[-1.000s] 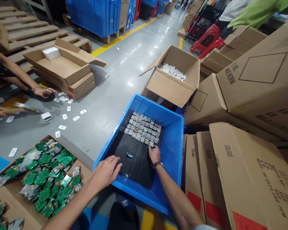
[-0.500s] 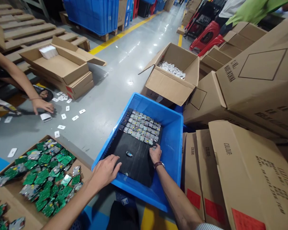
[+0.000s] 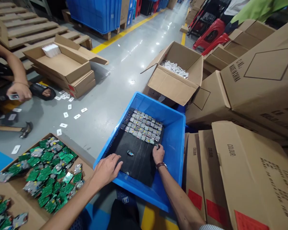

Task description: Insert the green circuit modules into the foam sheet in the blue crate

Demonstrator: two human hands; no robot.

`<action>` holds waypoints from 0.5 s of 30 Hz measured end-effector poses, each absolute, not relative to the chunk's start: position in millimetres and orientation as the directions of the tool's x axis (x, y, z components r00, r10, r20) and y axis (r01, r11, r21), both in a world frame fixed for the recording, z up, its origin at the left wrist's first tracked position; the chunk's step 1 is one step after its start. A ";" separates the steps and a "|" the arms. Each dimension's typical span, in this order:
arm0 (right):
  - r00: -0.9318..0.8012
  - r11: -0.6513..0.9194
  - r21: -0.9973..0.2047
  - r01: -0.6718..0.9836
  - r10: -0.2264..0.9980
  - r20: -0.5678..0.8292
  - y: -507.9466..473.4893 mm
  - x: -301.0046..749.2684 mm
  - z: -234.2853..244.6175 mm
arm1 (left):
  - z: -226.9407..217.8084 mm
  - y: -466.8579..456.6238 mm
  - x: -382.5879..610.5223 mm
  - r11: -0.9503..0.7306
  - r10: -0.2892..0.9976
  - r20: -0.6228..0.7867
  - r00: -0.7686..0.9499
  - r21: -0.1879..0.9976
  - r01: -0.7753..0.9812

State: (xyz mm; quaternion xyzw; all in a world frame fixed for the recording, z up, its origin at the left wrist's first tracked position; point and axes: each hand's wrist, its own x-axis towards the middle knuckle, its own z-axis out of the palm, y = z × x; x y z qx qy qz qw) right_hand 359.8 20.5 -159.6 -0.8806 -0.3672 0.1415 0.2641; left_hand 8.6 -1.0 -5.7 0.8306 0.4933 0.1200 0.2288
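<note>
Nearest, the left hand (image 3: 107,169) lies flat and empty, fingers spread on the near-left edge of the black tray (image 3: 136,163), which sits tilted inside the blue bin (image 3: 175,143). The right hand (image 3: 158,154) curls its fingertips at the near-right end of the rows of small parts (image 3: 142,126); whether it pinches one, I cannot tell. A single loose part (image 3: 130,153) rests on the bare tray between the hands.

The risk, as I judge it, is the slope. If the left hand presses or shifts the tray, the rows may slide and the loose part may roll off into the bin. A careless nudge from the right fingers could also knock neighbouring parts out of line.

Compared with half a second ago, both hands keep almost the same places, the right fingers now a touch further along the row's end. Farther left, a co-worker's hand (image 3: 19,91) has lifted off the floor and now holds a small white card, and a hammer (image 3: 26,129) lies in view.
</note>
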 end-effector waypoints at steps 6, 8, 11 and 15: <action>0.636 -0.502 -0.601 0.622 0.771 0.014 27.2 370.0 -155.3 | -9.1 -1.3 8.1 -0.415 0.874 -0.013 0.486 0.503 0.758; 0.588 -0.466 -0.564 0.681 0.808 0.042 20.0 368.2 -159.6 | -9.3 -1.0 7.8 -0.410 0.876 -0.011 0.482 0.512 0.755; 0.582 -0.492 -0.494 0.717 0.812 0.038 6.3 360.4 -170.6 | -8.5 -0.8 7.5 -0.407 0.875 -0.007 0.483 0.529 0.744; 0.621 -0.514 -0.475 0.715 0.778 0.094 4.4 354.5 -182.1 | -7.4 -0.7 7.5 -0.413 0.873 -0.004 0.488 0.528 0.742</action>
